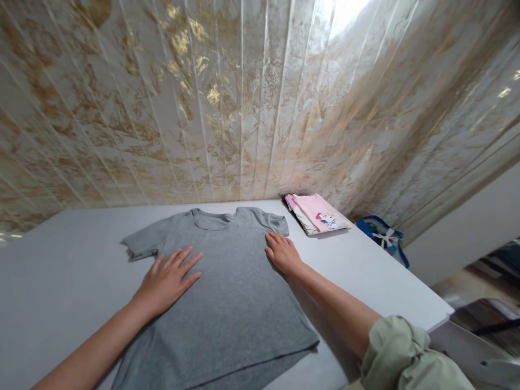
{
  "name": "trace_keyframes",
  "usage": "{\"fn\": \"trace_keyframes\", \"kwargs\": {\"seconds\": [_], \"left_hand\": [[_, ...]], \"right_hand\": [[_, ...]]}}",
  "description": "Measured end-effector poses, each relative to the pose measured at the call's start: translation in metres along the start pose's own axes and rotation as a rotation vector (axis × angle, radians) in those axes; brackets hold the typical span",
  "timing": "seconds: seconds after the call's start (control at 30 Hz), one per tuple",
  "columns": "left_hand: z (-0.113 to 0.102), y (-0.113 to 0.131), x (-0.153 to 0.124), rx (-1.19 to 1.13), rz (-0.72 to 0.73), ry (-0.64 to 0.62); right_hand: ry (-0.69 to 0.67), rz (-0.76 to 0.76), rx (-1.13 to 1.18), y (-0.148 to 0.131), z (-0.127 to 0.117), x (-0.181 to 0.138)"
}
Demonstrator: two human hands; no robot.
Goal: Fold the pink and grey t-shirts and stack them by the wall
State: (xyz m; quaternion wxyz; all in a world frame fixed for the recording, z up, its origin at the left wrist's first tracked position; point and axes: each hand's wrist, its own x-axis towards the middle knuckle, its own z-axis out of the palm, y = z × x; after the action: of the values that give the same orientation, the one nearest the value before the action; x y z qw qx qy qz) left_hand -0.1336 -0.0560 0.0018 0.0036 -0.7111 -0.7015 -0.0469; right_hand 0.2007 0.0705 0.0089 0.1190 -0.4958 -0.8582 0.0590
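Observation:
A grey short-sleeved T-shirt [227, 292] lies spread out on the white table [65, 287], its neckline toward the back and its hem toward me. Below the sleeve on the left, my left hand [168, 279] rests flat on the shirt with fingers spread. My right hand [283, 252] touches the shirt's right edge just under the other sleeve, palm down, fingers extended and close to one another. Neither hand grips the fabric. Near the hem's right corner a lower layer of the shirt shows beneath the upper one.
Folded clothes [319, 214], with a pink cartoon-print piece on top, lie at the table's back right. A gold-patterned curtain [211, 108] hangs behind the table. Past the right edge sits a blue-trimmed bag [384, 238].

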Motion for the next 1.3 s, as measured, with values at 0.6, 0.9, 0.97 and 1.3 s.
{"fn": "trace_keyframes", "kwargs": {"seconds": [0.6, 0.9, 0.97, 1.3], "left_hand": [[-0.004, 0.017, 0.087, -0.090, -0.096, 0.028], [-0.025, 0.035, 0.113, -0.082, -0.130, 0.137], [-0.030, 0.047, 0.135, -0.103, -0.103, 0.143], [-0.014, 0.060, 0.239, -0.237, -0.333, 0.047]], "right_hand": [[-0.054, -0.311, 0.097, -0.092, 0.012, -0.022], [-0.127, -0.216, 0.096, -0.068, 0.000, -0.057], [-0.137, -0.226, 0.094, -0.070, -0.001, -0.055], [-0.157, -0.227, 0.129, -0.070, -0.007, -0.053]]}}
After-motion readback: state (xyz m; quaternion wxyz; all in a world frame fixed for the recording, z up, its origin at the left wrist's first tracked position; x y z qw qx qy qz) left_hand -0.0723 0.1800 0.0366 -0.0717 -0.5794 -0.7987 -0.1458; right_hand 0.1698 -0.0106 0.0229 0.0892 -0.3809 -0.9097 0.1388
